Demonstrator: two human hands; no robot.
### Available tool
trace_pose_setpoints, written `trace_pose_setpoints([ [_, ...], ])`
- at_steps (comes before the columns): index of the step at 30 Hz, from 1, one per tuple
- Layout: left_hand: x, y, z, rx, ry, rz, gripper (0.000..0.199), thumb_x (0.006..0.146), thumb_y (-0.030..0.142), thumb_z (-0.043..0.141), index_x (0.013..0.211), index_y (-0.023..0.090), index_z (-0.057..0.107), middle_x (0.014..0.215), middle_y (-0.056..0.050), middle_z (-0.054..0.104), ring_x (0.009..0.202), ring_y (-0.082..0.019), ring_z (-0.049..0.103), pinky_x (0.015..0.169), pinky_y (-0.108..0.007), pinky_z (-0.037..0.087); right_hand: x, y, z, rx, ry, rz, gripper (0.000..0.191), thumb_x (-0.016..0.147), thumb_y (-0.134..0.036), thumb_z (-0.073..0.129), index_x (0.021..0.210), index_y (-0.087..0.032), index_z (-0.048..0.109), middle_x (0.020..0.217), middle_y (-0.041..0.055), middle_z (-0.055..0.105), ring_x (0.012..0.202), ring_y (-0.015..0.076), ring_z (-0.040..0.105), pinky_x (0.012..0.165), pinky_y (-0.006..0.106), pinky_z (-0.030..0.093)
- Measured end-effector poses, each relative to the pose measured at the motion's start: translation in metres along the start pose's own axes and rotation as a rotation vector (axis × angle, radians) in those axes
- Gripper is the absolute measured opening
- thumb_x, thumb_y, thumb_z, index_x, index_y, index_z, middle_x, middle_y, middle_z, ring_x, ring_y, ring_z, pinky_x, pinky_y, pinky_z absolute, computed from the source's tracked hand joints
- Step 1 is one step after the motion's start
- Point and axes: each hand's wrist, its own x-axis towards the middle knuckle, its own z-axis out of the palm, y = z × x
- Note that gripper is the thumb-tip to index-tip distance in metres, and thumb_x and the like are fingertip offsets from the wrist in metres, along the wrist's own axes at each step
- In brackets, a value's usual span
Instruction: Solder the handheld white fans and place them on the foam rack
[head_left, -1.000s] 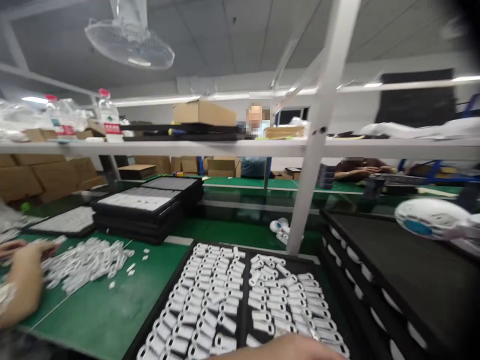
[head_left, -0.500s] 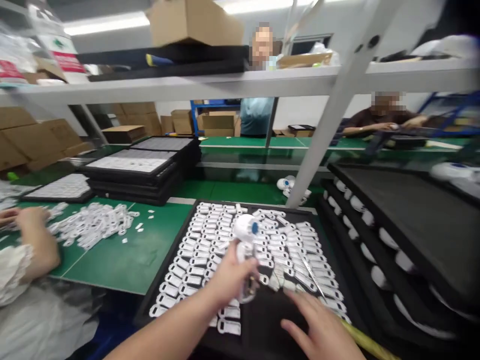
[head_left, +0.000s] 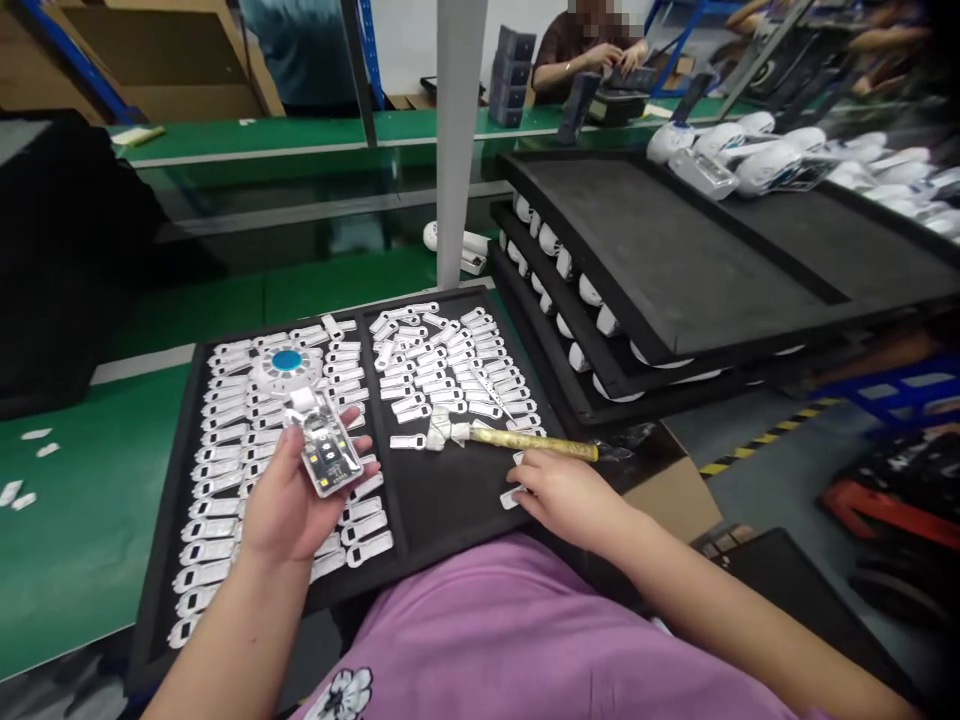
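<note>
My left hand (head_left: pixel 300 490) holds a white device with a round blue-centred head (head_left: pixel 286 362) and a rectangular body (head_left: pixel 330 455) whose circuit board faces up. Its fingers wrap under the body, above a black tray (head_left: pixel 442 490) with rows of small white plastic parts (head_left: pixel 214 505). At the tray's near right, the fingertips of my right hand (head_left: pixel 555 490) close on a white plastic part (head_left: pixel 513 497), partly hidden by the fingers. Just beyond that hand lies a hammer (head_left: pixel 525 440) with a yellow handle and a head wrapped in white. Metal tweezers (head_left: pixel 491 390) rest on the parts.
Stacked black trays (head_left: pixel 675 270) holding white devices stand at the right, with more devices (head_left: pixel 765 160) on top. A grey post (head_left: pixel 457 140) rises behind my tray. Across the green bench (head_left: pixel 255 300), a person (head_left: pixel 585 55) works with both hands.
My view has swung right and down. The device has turned so its circuit board shows. My right hand has moved from over the tray's middle to a white part at its right edge.
</note>
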Motion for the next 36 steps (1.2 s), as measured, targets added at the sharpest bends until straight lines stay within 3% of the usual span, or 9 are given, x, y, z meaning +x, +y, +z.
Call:
trace_pose_setpoints([
  [4,-0.003,-0.012,0.017,0.012,-0.09,-0.015,0.031,0.09,0.043,0.064,0.11,0.02,0.061,0.104,-0.009,0.072,0.072,-0.021,0.068,0.056,-0.036,0.06,0.007,-0.004,0.021,0.046,0.136,0.014,0.018,0.097,-0.024,0.056,0.096,-0.02,0.073,0.09,0.0045,0.065,0.089,0.0187,0.063,0.08,0.03,0.047],
  [7,-0.004,-0.018,0.025,0.04,-0.163,0.016,0.036,0.084,0.045,0.071,0.108,0.021,0.06,0.103,-0.008,0.071,0.072,-0.021,0.066,0.056,-0.035,0.059,0.019,-0.014,0.03,0.04,0.203,-0.014,0.02,0.098,-0.026,0.055,0.092,-0.019,0.073,0.087,0.0054,0.064,0.087,0.0192,0.061,0.079,0.031,0.046],
  [13,-0.004,-0.025,0.031,0.073,-0.236,0.043,0.033,0.084,0.041,0.069,0.108,0.022,0.058,0.099,-0.006,0.068,0.07,-0.018,0.064,0.054,-0.031,0.055,0.035,-0.038,0.025,0.144,0.211,-0.167,0.02,0.098,-0.03,0.056,0.103,-0.021,0.072,0.091,0.0043,0.065,0.089,0.019,0.061,0.078,0.031,0.047],
  [17,-0.007,-0.025,0.026,0.149,-0.261,0.108,0.04,0.073,0.02,0.07,0.111,0.022,0.057,0.106,-0.005,0.066,0.075,-0.019,0.064,0.057,-0.031,0.056,0.023,-0.027,0.017,0.14,0.21,-0.169,0.022,0.093,-0.028,0.064,0.112,-0.018,0.07,0.1,0.0068,0.065,0.096,0.0232,0.06,0.084,0.036,0.049],
  [21,-0.009,-0.027,0.025,0.243,-0.236,0.139,0.054,0.066,0.011,0.072,0.116,0.021,0.054,0.111,-0.007,0.067,0.076,-0.018,0.064,0.059,-0.03,0.057,0.015,-0.018,0.02,0.029,0.155,-0.151,0.031,0.09,-0.025,0.066,0.12,-0.018,0.067,0.103,0.0084,0.062,0.096,0.0255,0.057,0.082,0.038,0.049],
  [24,-0.008,-0.033,0.033,0.266,-0.238,0.105,0.057,0.067,0.011,0.074,0.119,0.02,0.053,0.117,-0.009,0.067,0.08,-0.018,0.066,0.064,-0.029,0.058,0.019,-0.024,0.023,0.002,0.189,-0.167,0.025,0.092,-0.022,0.063,0.116,-0.018,0.069,0.102,0.0093,0.06,0.096,0.0257,0.055,0.082,0.038,0.049],
  [28,-0.008,-0.039,0.042,0.28,-0.238,0.09,0.063,0.07,0.014,0.076,0.128,0.022,0.053,0.117,-0.009,0.068,0.083,-0.018,0.066,0.067,-0.028,0.058,0.025,-0.033,0.022,0.024,0.199,-0.202,0.033,0.09,-0.016,0.062,0.123,-0.019,0.065,0.106,0.0092,0.059,0.098,0.0258,0.053,0.085,0.038,0.048],
  [33,-0.011,-0.043,0.039,0.331,-0.277,0.097,0.066,0.07,0.015,0.076,0.131,0.024,0.054,0.113,-0.007,0.068,0.082,-0.018,0.067,0.067,-0.027,0.057,0.029,-0.033,0.02,0.035,0.182,-0.203,0.018,0.093,-0.019,0.058,0.106,-0.02,0.07,0.105,0.0096,0.059,0.101,0.0265,0.052,0.086,0.039,0.046],
  [36,-0.012,-0.046,0.037,0.359,-0.3,0.079,0.067,0.07,0.016,0.077,0.132,0.024,0.053,0.112,-0.006,0.068,0.082,-0.018,0.067,0.068,-0.028,0.057,0.031,-0.031,0.02,0.048,0.166,-0.207,0.018,0.092,-0.02,0.059,0.108,-0.019,0.069,0.105,0.0096,0.06,0.101,0.0267,0.052,0.087,0.04,0.045],
])
